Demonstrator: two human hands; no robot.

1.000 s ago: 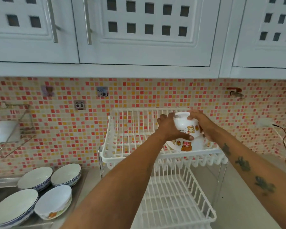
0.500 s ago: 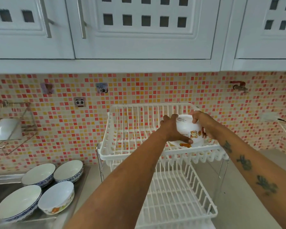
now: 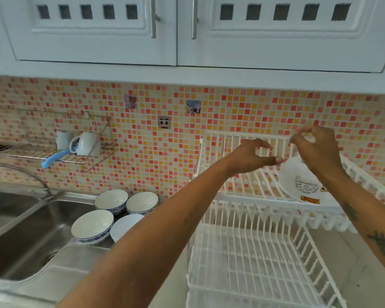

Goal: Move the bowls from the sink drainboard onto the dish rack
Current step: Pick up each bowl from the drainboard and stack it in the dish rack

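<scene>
A white bowl with cartoon prints (image 3: 298, 181) lies upside down, tilted, on the top tier of the white two-tier dish rack (image 3: 242, 197). My left hand (image 3: 251, 155) and my right hand (image 3: 316, 147) hover just above that bowl, fingers apart, holding nothing. On the steel drainboard (image 3: 80, 258) beside the sink stand several bowls: a blue-rimmed one at the front (image 3: 91, 225), two blue-rimmed ones behind (image 3: 111, 200) (image 3: 142, 202), and a plain white one (image 3: 125, 225) partly hidden by my left forearm.
The steel sink basin (image 3: 25, 236) with its tap (image 3: 20, 172) lies at the left. A wire wall shelf (image 3: 53, 150) holds a white mug and a blue brush. The rack's lower tier (image 3: 249, 263) is bare. White cabinets hang overhead.
Both hands have let go of the cartoon bowl, which now rests on the top tier, and have lifted off it. The view has swung left, showing the sink.
</scene>
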